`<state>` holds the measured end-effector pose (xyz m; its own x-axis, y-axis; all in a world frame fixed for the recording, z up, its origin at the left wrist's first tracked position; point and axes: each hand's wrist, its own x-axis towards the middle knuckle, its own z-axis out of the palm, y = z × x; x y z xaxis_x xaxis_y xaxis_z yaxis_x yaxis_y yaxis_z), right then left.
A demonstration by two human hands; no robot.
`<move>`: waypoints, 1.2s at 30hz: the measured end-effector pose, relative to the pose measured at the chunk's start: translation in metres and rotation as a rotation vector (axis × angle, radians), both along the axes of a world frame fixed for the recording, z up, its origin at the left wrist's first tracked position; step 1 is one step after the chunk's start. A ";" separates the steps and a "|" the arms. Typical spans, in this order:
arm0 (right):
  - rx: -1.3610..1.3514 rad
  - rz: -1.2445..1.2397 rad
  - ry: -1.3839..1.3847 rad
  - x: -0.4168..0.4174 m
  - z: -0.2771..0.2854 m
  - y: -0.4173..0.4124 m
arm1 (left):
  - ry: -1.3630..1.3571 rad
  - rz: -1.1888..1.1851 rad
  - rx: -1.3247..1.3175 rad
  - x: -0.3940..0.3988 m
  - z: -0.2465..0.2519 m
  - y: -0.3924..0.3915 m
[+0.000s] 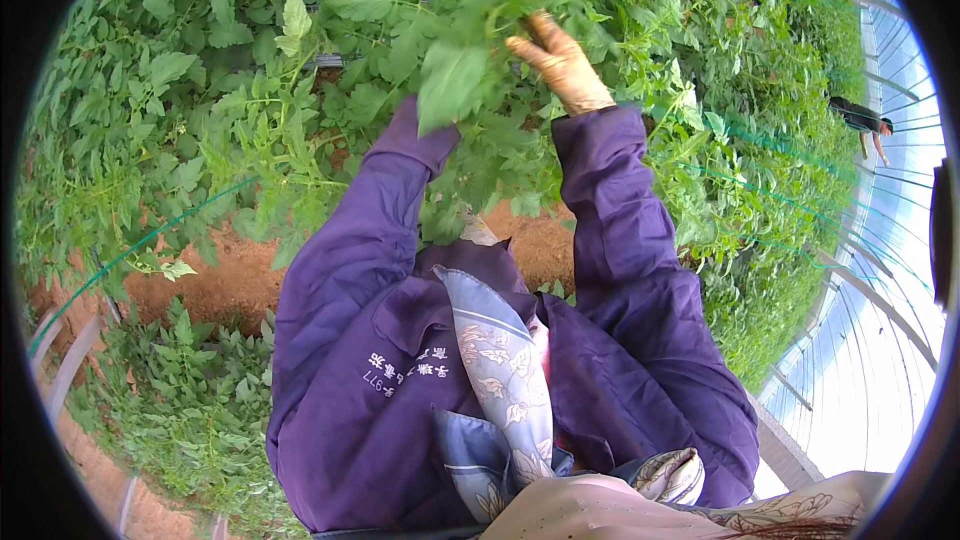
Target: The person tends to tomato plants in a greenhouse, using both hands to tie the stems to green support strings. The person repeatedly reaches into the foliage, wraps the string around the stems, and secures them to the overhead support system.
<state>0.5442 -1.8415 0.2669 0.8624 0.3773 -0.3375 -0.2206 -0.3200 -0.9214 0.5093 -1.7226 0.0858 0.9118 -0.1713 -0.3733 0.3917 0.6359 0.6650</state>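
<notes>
Leafy green tomato plants (367, 52) fill the space before me. My right hand (562, 71), its fingers stained brown, reaches among the leaves at the upper middle with thumb and fingers apart; whether a stem lies between them is unclear. A large blurred leaf (452, 82) hangs between my two sleeves. My left hand is hidden behind this foliage; only the purple left sleeve (420, 127) shows, ending at the leaf. The plant tops by my right hand are blurred.
Green twine (157, 232) runs along the left, with more lines at right. Bare reddish soil (217, 270) lies between the rows. Curved greenhouse hoops (877, 277) and clear film stand at right. Another person (862, 120) bends over plants at the far right.
</notes>
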 end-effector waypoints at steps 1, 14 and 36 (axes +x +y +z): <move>0.222 0.053 -0.075 0.006 0.010 0.000 | 0.001 0.004 0.084 -0.005 0.005 -0.008; 1.588 -0.476 0.494 0.052 -0.003 0.006 | -0.464 -0.040 0.877 -0.053 0.100 -0.084; 0.530 -0.644 0.292 -0.157 -0.032 -0.168 | -0.065 0.306 -0.263 0.015 -0.002 -0.083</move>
<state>0.3869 -2.0099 0.2351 0.8681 0.0169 -0.4961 -0.4605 0.4007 -0.7921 0.5240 -1.8056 0.0835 0.9556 0.0300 -0.2931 0.1204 0.8681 0.4815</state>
